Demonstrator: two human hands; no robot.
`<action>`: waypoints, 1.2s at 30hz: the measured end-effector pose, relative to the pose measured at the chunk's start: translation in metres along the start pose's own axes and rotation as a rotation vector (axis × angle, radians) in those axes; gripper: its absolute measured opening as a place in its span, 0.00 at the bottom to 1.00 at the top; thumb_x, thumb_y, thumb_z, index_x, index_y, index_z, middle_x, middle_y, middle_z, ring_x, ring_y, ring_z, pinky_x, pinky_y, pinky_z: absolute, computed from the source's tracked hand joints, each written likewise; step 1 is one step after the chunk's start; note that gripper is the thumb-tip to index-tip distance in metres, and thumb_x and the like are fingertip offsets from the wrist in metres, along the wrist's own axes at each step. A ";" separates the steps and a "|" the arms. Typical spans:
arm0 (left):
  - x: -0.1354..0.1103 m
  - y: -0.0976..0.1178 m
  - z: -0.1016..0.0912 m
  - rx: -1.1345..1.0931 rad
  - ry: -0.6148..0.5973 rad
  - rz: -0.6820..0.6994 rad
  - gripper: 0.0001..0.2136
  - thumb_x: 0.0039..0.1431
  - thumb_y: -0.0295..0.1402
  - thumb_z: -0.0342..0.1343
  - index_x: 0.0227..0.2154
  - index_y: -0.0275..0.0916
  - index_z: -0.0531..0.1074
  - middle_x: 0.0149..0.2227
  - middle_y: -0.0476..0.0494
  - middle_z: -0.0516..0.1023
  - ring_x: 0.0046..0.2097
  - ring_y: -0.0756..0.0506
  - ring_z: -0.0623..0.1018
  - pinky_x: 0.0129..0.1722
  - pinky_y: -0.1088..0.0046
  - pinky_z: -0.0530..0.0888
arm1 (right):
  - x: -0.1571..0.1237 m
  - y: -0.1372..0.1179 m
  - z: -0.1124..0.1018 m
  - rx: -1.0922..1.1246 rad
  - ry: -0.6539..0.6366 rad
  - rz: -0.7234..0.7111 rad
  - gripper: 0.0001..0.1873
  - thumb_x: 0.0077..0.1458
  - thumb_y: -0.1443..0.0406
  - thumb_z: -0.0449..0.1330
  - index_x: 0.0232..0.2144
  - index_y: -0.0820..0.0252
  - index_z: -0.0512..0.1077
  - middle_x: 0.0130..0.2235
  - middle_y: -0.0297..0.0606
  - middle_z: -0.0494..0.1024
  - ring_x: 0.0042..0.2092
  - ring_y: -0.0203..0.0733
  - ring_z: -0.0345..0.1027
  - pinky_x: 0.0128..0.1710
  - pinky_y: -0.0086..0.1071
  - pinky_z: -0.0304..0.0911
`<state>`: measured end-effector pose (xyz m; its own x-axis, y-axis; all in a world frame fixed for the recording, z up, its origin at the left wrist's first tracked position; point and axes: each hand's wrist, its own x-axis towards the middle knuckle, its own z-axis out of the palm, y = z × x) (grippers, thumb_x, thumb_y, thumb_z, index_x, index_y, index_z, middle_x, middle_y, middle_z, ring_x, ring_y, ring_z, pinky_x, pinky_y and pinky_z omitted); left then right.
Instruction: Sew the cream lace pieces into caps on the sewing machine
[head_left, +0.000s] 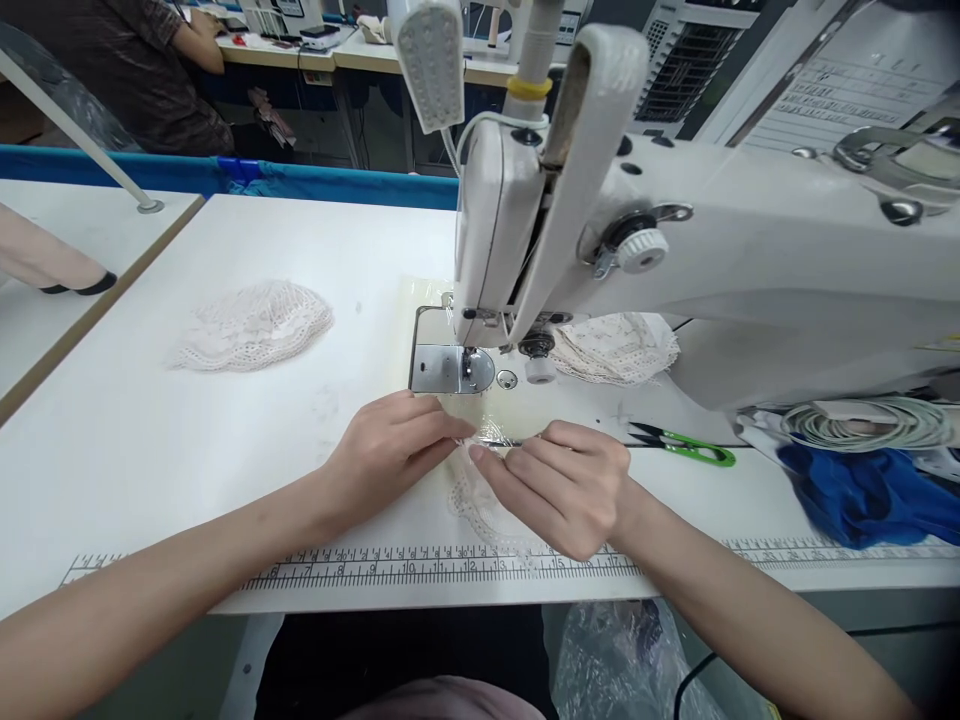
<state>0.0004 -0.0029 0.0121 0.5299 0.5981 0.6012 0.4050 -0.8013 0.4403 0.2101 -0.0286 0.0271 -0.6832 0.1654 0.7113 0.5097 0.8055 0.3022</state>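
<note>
Both hands meet on a small piece of white lace [480, 505] lying on the white table in front of the sewing machine [637, 250]. My left hand [390, 445] pinches its upper edge with closed fingers. My right hand [566, 485] pinches the same edge from the right, its fingers curled over the lace. The needle plate and presser foot [461, 368] sit just beyond the fingertips. Part of the lace is hidden under my right hand.
A pile of white lace [251, 325] lies at the left, another [619, 345] behind the needle. Green-handled snips [686, 445] rest right of my hand, blue cloth [870, 495] and coiled cord [870, 420] farther right. A printed ruler [375, 570] edges the table. Another person [127, 70] sits beyond.
</note>
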 end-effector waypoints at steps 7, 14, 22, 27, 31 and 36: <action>0.011 0.016 -0.013 -0.676 -0.613 -0.629 0.06 0.60 0.34 0.59 0.29 0.39 0.77 0.22 0.54 0.74 0.23 0.53 0.71 0.21 0.79 0.67 | 0.025 0.014 -0.035 0.688 -0.665 0.683 0.07 0.61 0.64 0.60 0.31 0.56 0.77 0.20 0.25 0.73 0.19 0.27 0.59 0.21 0.26 0.50; 0.002 -0.003 0.018 0.177 -0.229 -0.241 0.02 0.60 0.27 0.57 0.33 0.37 0.74 0.31 0.48 0.77 0.31 0.48 0.74 0.32 0.69 0.68 | 0.011 0.025 0.013 0.335 -0.763 0.863 0.14 0.63 0.63 0.53 0.34 0.56 0.79 0.26 0.34 0.77 0.25 0.35 0.65 0.27 0.29 0.50; -0.010 -0.001 0.015 0.616 -0.140 0.239 0.07 0.64 0.24 0.53 0.41 0.36 0.75 0.49 0.47 0.80 0.45 0.45 0.76 0.38 0.65 0.67 | -0.013 0.026 0.033 0.043 -0.668 0.660 0.15 0.65 0.64 0.51 0.42 0.55 0.78 0.32 0.37 0.79 0.29 0.35 0.67 0.27 0.30 0.50; -0.013 0.007 0.014 0.705 -0.187 0.228 0.10 0.67 0.32 0.52 0.43 0.36 0.76 0.54 0.44 0.77 0.50 0.43 0.74 0.40 0.64 0.67 | -0.016 0.022 0.030 -0.225 -0.563 0.333 0.14 0.60 0.73 0.53 0.42 0.57 0.76 0.38 0.34 0.81 0.25 0.30 0.62 0.23 0.31 0.44; -0.011 0.006 0.014 0.685 -0.191 0.243 0.09 0.66 0.31 0.53 0.37 0.36 0.78 0.51 0.46 0.78 0.48 0.43 0.74 0.42 0.64 0.66 | -0.016 0.021 0.031 -0.194 -0.523 0.337 0.16 0.59 0.75 0.51 0.37 0.57 0.77 0.38 0.32 0.81 0.27 0.30 0.64 0.24 0.31 0.45; -0.010 0.005 0.013 0.694 -0.205 0.243 0.10 0.66 0.30 0.52 0.42 0.35 0.77 0.51 0.43 0.78 0.49 0.43 0.75 0.43 0.63 0.66 | -0.016 0.022 0.031 -0.101 -0.520 0.432 0.15 0.59 0.73 0.53 0.40 0.54 0.77 0.36 0.31 0.81 0.25 0.29 0.62 0.22 0.31 0.45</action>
<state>0.0069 -0.0128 -0.0011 0.7641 0.4502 0.4619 0.5991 -0.7607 -0.2497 0.2159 0.0037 0.0029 -0.5569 0.7325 0.3916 0.8223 0.5527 0.1356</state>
